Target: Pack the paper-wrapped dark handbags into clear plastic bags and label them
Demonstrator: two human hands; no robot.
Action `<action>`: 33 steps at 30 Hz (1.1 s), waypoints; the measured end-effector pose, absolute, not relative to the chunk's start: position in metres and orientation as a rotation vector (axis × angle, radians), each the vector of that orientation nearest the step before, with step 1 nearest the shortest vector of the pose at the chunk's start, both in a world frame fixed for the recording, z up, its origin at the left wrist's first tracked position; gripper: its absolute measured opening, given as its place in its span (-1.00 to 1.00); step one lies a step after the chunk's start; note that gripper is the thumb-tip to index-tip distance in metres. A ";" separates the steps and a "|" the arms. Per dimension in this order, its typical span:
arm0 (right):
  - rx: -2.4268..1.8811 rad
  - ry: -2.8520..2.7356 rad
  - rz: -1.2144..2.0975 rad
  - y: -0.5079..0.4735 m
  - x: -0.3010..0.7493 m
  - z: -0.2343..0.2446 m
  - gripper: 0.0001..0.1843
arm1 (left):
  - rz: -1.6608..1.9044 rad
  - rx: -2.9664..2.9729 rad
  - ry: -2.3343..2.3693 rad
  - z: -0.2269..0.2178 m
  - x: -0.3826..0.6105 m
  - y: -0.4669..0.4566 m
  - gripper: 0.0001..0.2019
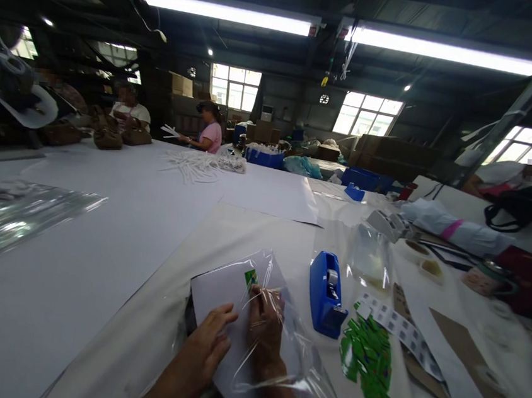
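Note:
A flat white rectangular piece [226,281], perhaps a board or box, lies tilted on the covered table. My left hand [209,345] rests on its left part, fingers loosely bent and apart, holding nothing. Clear plastic film [307,371], which looks like a bag, lies over the right side of the piece. Beneath that film, my right hand [266,319] pinches the lower edge of a small green card [251,277] against the white surface. Right of my hands stands a blue tape dispenser [325,294]. A heap of similar green cards [369,349] lies beyond it.
A sticker sheet [407,331] and cardboard [464,346] lie at the right, near tape rolls [430,268]. Clear plastic sheets [21,214] lie at the left. White strips [191,167] are piled at the back, by a person in pink [210,135]. Other people sit farther off.

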State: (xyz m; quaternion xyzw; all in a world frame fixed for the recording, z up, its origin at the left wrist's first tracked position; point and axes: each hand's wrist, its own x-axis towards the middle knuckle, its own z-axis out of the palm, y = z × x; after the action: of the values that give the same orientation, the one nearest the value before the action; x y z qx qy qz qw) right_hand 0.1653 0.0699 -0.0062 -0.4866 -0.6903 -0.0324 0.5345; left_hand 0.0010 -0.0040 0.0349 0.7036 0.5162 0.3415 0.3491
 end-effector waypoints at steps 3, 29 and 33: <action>-1.073 -1.801 -0.145 0.056 0.165 -0.017 -0.68 | 0.859 2.036 1.456 0.032 0.009 -0.003 -0.58; -1.051 -2.195 0.083 -0.043 0.239 -0.042 -0.43 | 0.327 2.501 1.536 0.030 0.028 -0.014 -0.42; -1.321 -1.660 0.777 -0.108 0.284 -0.029 -0.76 | 0.304 2.448 1.487 0.039 0.024 -0.016 -0.41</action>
State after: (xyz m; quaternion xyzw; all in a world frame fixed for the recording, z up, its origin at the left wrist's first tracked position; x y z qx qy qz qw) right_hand 0.2835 -0.1075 -0.0295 -0.5286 -0.6645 0.3110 0.4269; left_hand 0.0244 -0.0158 0.0391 0.8427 0.5118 0.1046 0.1304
